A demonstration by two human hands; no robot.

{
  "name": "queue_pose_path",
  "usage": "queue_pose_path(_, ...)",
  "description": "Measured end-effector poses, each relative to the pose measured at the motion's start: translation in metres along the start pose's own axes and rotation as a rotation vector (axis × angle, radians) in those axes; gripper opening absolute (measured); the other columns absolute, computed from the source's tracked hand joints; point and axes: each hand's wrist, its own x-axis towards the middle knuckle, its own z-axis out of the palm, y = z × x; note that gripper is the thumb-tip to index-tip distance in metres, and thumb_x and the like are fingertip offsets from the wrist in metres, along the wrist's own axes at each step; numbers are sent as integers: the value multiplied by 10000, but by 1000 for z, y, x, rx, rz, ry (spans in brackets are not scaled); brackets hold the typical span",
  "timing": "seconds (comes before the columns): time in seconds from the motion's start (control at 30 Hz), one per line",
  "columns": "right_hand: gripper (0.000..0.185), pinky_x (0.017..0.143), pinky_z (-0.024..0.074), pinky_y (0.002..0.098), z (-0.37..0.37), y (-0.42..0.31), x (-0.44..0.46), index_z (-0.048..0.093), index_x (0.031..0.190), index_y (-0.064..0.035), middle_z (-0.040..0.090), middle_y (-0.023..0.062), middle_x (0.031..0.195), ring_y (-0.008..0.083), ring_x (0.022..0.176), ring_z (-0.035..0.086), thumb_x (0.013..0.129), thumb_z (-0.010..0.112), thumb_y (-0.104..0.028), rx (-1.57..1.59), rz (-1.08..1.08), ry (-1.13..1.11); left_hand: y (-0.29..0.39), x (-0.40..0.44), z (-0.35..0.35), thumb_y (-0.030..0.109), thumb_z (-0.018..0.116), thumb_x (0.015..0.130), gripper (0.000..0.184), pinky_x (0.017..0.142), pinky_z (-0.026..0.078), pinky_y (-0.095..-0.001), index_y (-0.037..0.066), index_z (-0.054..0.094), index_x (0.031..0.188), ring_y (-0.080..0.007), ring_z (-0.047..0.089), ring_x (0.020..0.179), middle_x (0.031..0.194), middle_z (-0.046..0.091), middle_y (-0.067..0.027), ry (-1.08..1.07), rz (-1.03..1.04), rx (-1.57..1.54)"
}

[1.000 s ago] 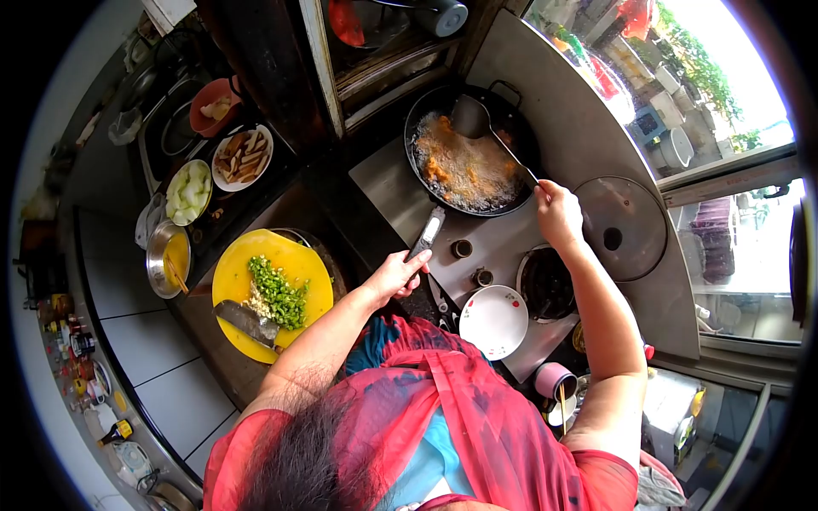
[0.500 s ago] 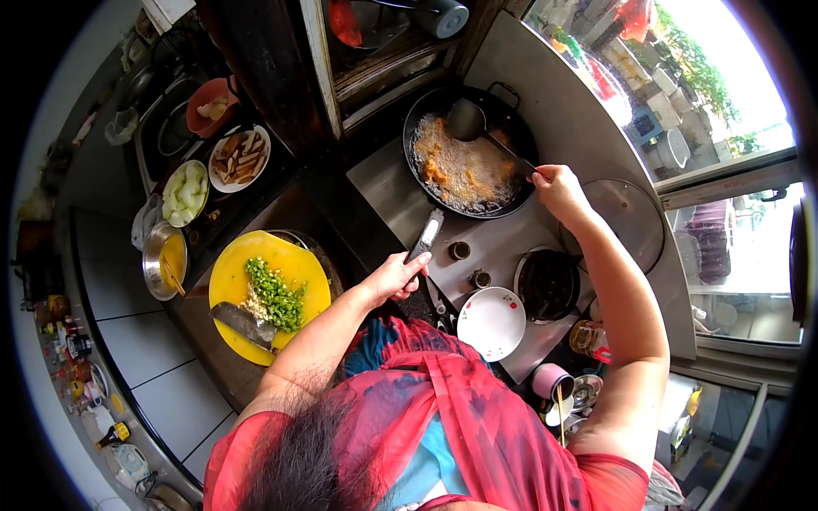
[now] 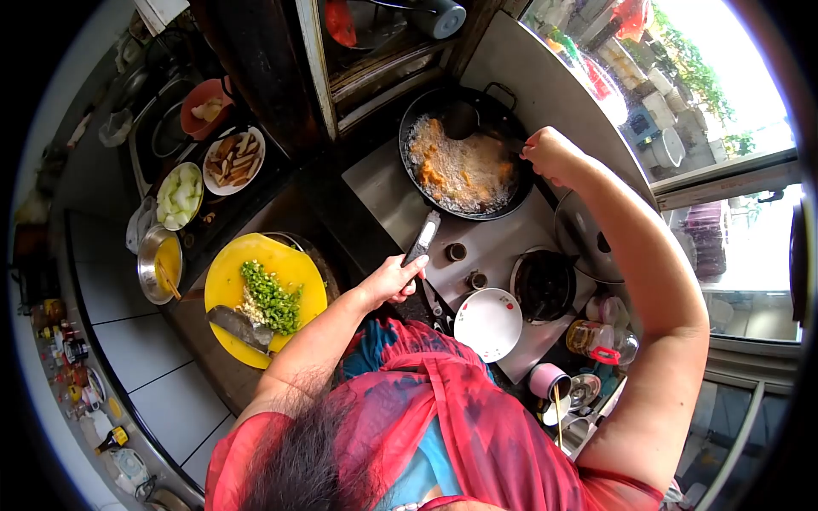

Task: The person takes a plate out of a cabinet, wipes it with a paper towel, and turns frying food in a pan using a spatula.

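Note:
A black wok [image 3: 411, 175] holds bubbling, foamy orange-yellow food [image 3: 460, 170]. My left hand [image 3: 397, 277] is closed round the wok's long handle [image 3: 422, 236]. Above the wok's right rim, my right hand [image 3: 550, 156] grips the end of a dark spatula [image 3: 461, 120]. The spatula's blade rests at the far side of the pan, against the food's edge. To the left of my left arm lies a yellow cutting board [image 3: 223, 271] with chopped green pieces [image 3: 274, 298], minced pale bits and a cleaver [image 3: 239, 329].
A white bowl [image 3: 488, 324] and two small jars stand by the wok handle. A black pot [image 3: 544, 285] and a glass lid [image 3: 588, 236] sit at right. At left are bowls of sliced food [image 3: 234, 160], pale green chunks [image 3: 180, 196] and yellow liquid [image 3: 169, 260].
My right hand has moved up and slightly left, raising its elbow outward. The spatula blade has shifted a little toward the wok's far side. My left hand keeps its hold on the handle.

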Motion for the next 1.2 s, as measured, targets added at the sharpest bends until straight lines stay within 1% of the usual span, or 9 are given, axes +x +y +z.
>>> queue_pose_path(0.17,139,405,330,284,-12,-9,8,562,814,-67,484,6,592,117,462,400,907,522,-162,24,111,-170,1,-1,2,461,503,948,402,353,207,-191,66,489,872,-27,259,399,544,377,34,6,1,7)
queue_pose_path(0.4,159,415,313,251,-5,5,37,620,924,-61,456,-14,590,89,465,379,918,510,-177,396,195,-319,-1,0,2,465,502,947,405,352,209,-191,68,488,867,-27,261,397,545,385,32,-4,2,3)
queue_pose_path(0.5,107,375,300,301,24,-1,30,564,901,-41,482,20,586,129,426,375,879,578,-145,177,110,-85,1,-1,0,470,510,942,410,351,213,-189,67,493,869,-28,266,395,546,391,28,-6,2,-7)
queue_pose_path(0.6,101,379,312,307,24,8,23,573,895,-50,497,27,597,143,432,401,884,563,-149,216,32,18,-5,2,2,470,515,939,410,350,215,-189,66,496,873,-29,269,395,549,396,26,16,15,-18)
queue_pose_path(0.73,200,420,384,307,13,11,1,614,1043,-62,572,42,656,161,501,491,903,554,-191,123,24,52,-5,-1,5,467,519,938,408,350,217,-189,64,497,874,-30,272,396,553,401,25,55,48,-27)
queue_pose_path(0.77,252,513,476,333,13,11,-11,619,1085,-38,652,92,774,206,607,592,902,554,-199,53,-51,112,-5,-2,4,452,541,931,397,351,238,-186,63,510,855,-34,314,408,554,395,25,52,51,-45)
queue_pose_path(0.87,275,682,523,362,8,13,-34,626,1073,-7,678,165,918,284,778,657,892,562,-204,-100,-128,131,-4,-1,6,448,543,931,391,351,235,-187,67,509,852,-35,309,406,552,397,25,78,33,-37)
queue_pose_path(0.97,276,788,510,393,11,27,-33,635,1069,-12,661,208,939,333,878,650,882,571,-205,-165,-255,187,-4,-1,6,455,524,940,392,353,222,-187,69,507,875,-30,275,396,552,404,27,72,17,-27)
queue_pose_path(1.2,258,824,511,397,9,13,-44,644,1089,-71,662,176,978,341,941,636,866,570,-178,-419,-215,216,-6,0,5,453,527,938,388,353,221,-184,71,508,873,-28,276,395,552,404,28,78,39,-27)
